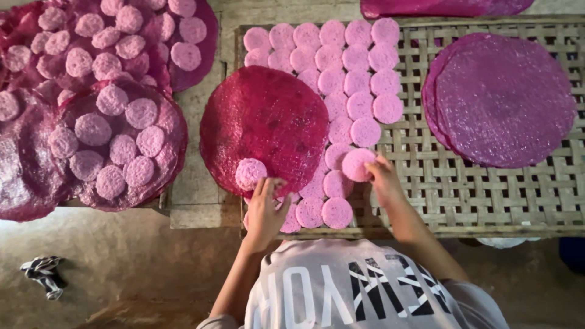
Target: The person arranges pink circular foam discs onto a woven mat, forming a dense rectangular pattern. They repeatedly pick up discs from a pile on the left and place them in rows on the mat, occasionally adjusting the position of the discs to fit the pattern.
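- at the far left, a heap of dark pink sheets lies spread out, dotted with many small pale pink discs that sit on top of them.
- low on the ground at the left, a crumpled grey-and-white cloth lies well apart from everything else.
- next comes a large round red sheet, resting on the left end of a woven bamboo rack and covering part of the discs laid out there.
- the left hand is at the near rim of that red sheet — its fingertips pinch a small pink disc that lies on the sheet's lower edge.
- rows of round pink discs fill the rack just right of the red sheet, touching one another edge to edge.
- the right hand grips another pink disc between thumb and fingers, at the near end of those rows.
- further right, a stack of big purple-pink round sheets lies flat on the rack, well apart from both hands.
- along the top edge, part of another dark pink sheet shows.
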